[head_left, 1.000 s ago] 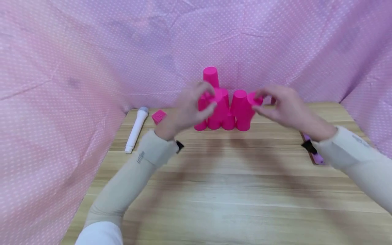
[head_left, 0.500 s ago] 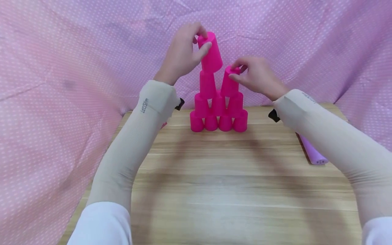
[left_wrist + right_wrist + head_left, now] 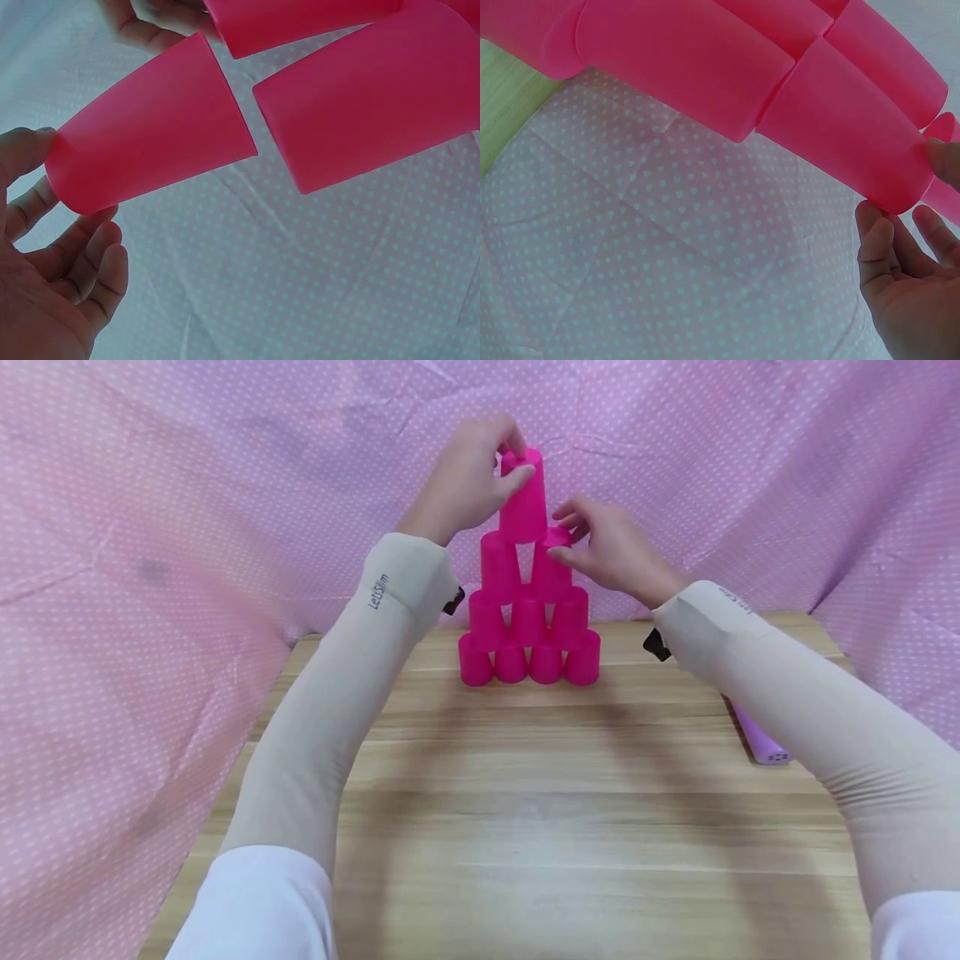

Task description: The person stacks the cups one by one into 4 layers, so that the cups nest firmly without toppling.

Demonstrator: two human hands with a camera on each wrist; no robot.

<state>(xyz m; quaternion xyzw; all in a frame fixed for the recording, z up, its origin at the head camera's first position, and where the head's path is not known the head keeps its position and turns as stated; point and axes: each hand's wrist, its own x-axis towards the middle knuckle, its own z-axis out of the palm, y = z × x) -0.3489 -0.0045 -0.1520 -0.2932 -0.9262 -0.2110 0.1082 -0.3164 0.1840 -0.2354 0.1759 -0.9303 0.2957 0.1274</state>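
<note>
Pink cups stand upside down in a tiered pyramid: several in the bottom row [image 3: 510,665], three in the second row [image 3: 528,623], two in the third. My left hand [image 3: 474,472] pinches the narrow end of another pink cup [image 3: 525,503] at the top. In the left wrist view a slim gap separates this held cup [image 3: 150,135] from a third-row cup [image 3: 375,105]. My right hand [image 3: 609,545] has thumb and fingers about the narrow end of the right third-row cup [image 3: 551,577]. The right wrist view shows its thumb against that cup [image 3: 847,127].
The pyramid stands near the back of a wooden table [image 3: 540,810]. A purple cylinder with small holes in its end [image 3: 761,739] lies at the right, partly under my right forearm. Dotted pink cloth [image 3: 225,485] hangs behind and at the sides.
Both hands have risen from lower cups to the upper tiers. Over the last half second the left hand's cup has moved right, from above the left third-row cup to between the two, and straightened.
</note>
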